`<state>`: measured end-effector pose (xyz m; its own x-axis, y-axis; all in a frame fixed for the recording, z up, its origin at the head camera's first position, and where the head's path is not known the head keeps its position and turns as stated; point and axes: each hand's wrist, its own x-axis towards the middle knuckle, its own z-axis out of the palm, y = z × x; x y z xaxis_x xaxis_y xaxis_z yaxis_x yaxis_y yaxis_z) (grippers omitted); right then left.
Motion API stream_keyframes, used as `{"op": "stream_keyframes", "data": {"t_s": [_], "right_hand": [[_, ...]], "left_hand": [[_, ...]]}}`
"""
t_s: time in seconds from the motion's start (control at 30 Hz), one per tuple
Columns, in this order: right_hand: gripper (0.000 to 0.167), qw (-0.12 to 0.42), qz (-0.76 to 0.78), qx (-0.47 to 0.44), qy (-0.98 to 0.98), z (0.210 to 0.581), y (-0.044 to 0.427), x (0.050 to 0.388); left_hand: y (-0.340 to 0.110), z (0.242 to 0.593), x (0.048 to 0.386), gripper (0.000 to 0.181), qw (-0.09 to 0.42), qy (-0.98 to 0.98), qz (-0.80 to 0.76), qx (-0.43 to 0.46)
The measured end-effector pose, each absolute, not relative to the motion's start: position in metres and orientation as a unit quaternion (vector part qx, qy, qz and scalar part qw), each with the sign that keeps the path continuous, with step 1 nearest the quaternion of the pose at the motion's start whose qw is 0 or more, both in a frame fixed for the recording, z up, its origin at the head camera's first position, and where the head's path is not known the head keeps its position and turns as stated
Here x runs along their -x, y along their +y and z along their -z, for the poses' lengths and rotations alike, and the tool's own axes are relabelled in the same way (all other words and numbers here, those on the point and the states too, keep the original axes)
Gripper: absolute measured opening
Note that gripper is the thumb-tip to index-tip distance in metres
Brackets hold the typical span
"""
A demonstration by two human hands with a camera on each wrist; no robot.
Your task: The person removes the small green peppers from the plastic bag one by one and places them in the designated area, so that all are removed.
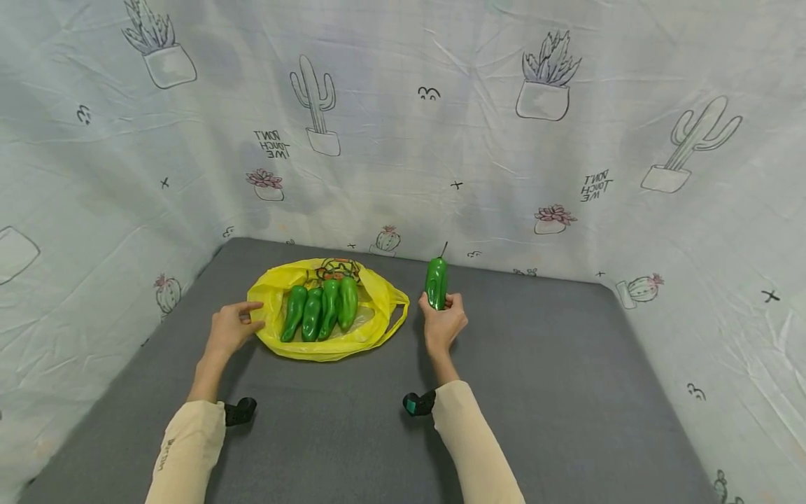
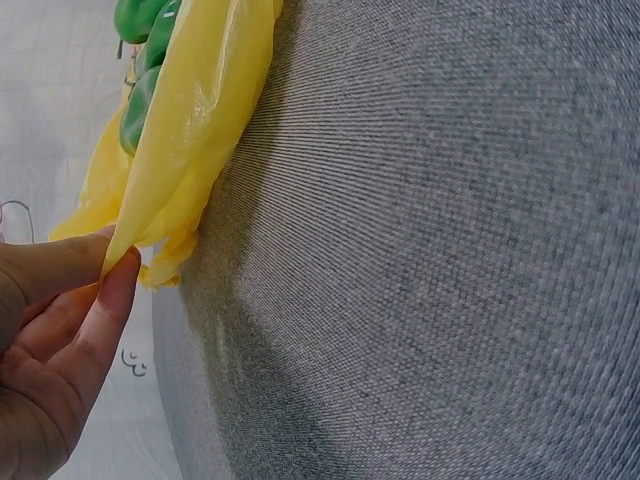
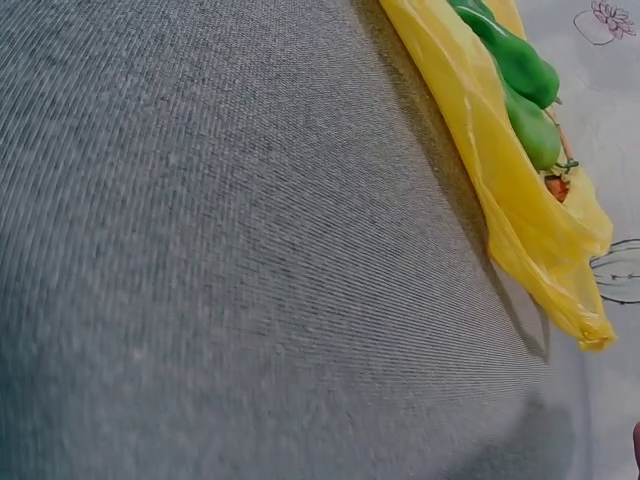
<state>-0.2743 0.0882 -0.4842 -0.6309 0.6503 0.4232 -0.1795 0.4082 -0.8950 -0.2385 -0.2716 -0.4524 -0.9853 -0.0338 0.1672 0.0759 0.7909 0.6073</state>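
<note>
Left hand (image 1: 233,327): pinches yellow bag (image 2: 195,130), grip plainest from left wrist
Right hand (image 1: 443,325): grips one green pepper (image 1: 436,280), visible only from head
Bag contents: four peppers (image 1: 329,302), on table (image 1: 327,434)

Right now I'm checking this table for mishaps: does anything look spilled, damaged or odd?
Nothing looks spilled or damaged: four green peppers lie in the open yellow plastic bag, and a fifth green pepper is in the right hand. Only the lettering on the backdrop looks odd, since it appears mirror-reversed.
</note>
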Motion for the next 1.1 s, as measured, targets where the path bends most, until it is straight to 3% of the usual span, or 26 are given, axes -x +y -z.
{"op": "stream_keyframes", "data": {"t_s": [0.67, 0.97, 1.1], "right_hand": [[0.028, 0.326, -0.515, 0.199, -0.767, 0.506, 0.086, 0.278], [0.030, 0.330, -0.491, 0.204, -0.780, 0.506, 0.080, 0.281], [0.030, 0.302, -0.493, 0.213, -0.787, 0.505, 0.077, 0.280]], "left_hand": [[-0.271, 0.453, 0.239, 0.040, 0.071, -0.943, 0.326, 0.006], [-0.271, 0.452, 0.240, 0.040, 0.077, -0.942, 0.326, 0.007], [-0.271, 0.452, 0.239, 0.040, 0.075, -0.941, 0.330, 0.006]]}}
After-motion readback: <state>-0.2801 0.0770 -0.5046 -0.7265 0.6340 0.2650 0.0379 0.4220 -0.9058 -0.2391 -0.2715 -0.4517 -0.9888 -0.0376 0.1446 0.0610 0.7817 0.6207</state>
